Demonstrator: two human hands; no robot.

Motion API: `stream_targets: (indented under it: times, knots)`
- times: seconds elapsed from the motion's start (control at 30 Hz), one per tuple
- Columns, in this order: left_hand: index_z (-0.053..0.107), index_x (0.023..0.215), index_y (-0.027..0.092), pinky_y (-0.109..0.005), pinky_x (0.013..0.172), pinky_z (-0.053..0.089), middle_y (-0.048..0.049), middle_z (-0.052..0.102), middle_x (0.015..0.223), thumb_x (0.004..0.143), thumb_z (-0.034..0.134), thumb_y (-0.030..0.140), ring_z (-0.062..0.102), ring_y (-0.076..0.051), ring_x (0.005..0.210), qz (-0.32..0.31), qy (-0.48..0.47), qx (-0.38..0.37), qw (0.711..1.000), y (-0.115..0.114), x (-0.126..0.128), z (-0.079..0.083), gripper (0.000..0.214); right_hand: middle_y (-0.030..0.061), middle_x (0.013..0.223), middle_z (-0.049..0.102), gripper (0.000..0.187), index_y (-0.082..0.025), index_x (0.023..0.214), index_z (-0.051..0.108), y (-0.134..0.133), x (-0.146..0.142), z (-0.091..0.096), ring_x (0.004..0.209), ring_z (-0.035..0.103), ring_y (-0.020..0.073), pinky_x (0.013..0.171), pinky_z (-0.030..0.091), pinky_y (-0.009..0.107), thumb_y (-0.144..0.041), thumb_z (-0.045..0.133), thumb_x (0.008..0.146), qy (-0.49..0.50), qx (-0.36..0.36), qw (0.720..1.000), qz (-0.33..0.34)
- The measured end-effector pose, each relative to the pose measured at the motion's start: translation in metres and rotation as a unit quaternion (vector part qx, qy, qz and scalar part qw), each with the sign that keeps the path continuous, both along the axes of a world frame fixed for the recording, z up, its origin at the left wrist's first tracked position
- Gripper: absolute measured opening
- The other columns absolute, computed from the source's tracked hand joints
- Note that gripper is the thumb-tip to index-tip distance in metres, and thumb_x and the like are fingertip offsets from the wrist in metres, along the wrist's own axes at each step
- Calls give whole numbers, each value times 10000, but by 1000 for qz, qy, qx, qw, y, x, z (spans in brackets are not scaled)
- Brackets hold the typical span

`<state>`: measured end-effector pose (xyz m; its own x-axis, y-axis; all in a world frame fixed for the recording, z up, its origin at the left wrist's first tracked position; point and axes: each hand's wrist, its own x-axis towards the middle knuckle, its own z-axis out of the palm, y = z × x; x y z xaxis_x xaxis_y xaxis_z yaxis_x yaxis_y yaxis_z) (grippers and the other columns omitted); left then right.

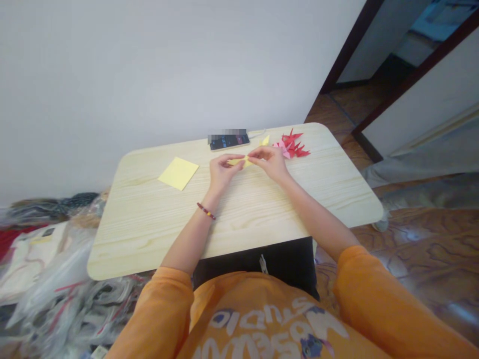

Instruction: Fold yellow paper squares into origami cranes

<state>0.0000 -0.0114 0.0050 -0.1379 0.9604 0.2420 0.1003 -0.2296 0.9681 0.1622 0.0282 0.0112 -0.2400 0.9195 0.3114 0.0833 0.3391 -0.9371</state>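
Pale wood-grain table [142,219], with a person's left hand [220,172] and right hand [272,162] close together toward its far edge.
To the left of the hands lies a square yellow sheet [178,173]; beyond them, a phone [229,143]; just beyond the right hand, red folded shapes [298,150] beside a pink one [284,147]. Smallest, the folded yellow paper [246,161] sits between the hands, pinched by the fingertips of both.

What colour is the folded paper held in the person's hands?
The folded paper is light yellow, seen in the head view.
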Motion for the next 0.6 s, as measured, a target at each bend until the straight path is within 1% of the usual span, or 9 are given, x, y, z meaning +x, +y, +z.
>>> stream_targets:
  times: [0.13,0.2,0.4,0.6]
  knots:
    - [759,839,192,-241,622,495,-62,705,837,677,743,300,634,-156,756,-13,58,41,997,0,-3,2,196,16,714,648,167,-183,731,655,1,1,-1,672,591,141,671,490,302,-307,738,655,10,-1,1000,20]
    - [762,834,196,-239,622,489,-62,702,806,682,737,290,627,-158,760,-18,70,39,997,-1,-3,3,181,16,723,648,194,-183,728,640,2,1,-2,679,594,140,678,492,301,-325,744,647,9,-4,1000,19]
    - [762,830,183,-262,700,504,-69,725,833,682,740,287,650,-166,770,-29,40,12,999,1,-3,1,183,30,764,676,238,-182,755,646,3,3,-2,708,623,150,705,502,309,-351,761,633,5,7,1000,24]
    - [750,803,176,-295,785,504,-59,729,825,653,760,277,660,-173,778,-16,6,-17,1000,4,-3,-1,182,52,820,719,189,-186,785,708,3,5,0,745,638,175,734,510,336,-340,732,677,-56,48,997,-2]
